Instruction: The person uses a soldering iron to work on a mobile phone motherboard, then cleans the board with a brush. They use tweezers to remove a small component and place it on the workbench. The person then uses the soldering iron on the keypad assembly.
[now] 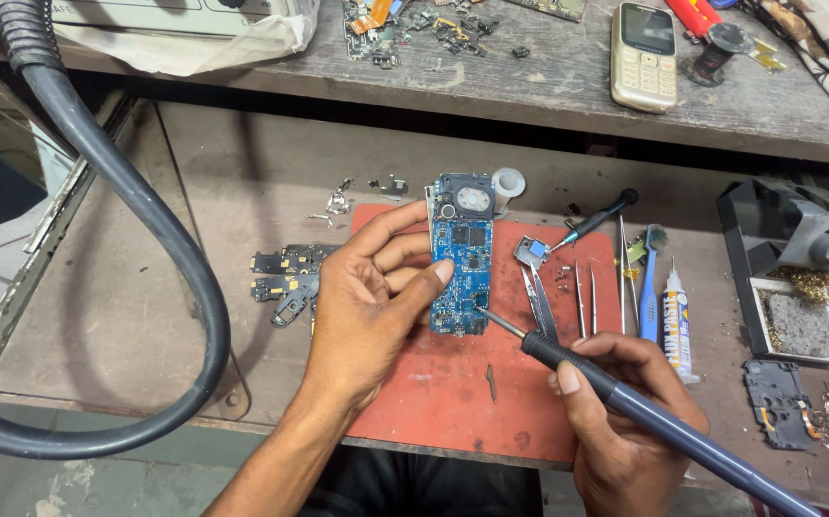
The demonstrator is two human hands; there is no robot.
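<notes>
- On the red mat (453, 402), I have the blue board (460, 263) standing on its long edge line, pinched by my left hand (371, 297): thumb on the right edge, fingers curled against the left edge.
- My right hand (616, 402) grips the iron (625, 393) like a pen, fingers pressed together round the handle, tip touching the board's lower right corner.
- Risk, as I judge it: the board is held in the air rather than clamped, so a small wobble could drag the hot tip across neighbouring parts and bridge or lift them.
- My left thumb sits near the tip; a slip could burn it.
- Tweezers (582, 297), a brush (649, 282) and a paste tube (676, 321) lie just right of the board; the iron's handle passes close over them and could knock them.
</notes>
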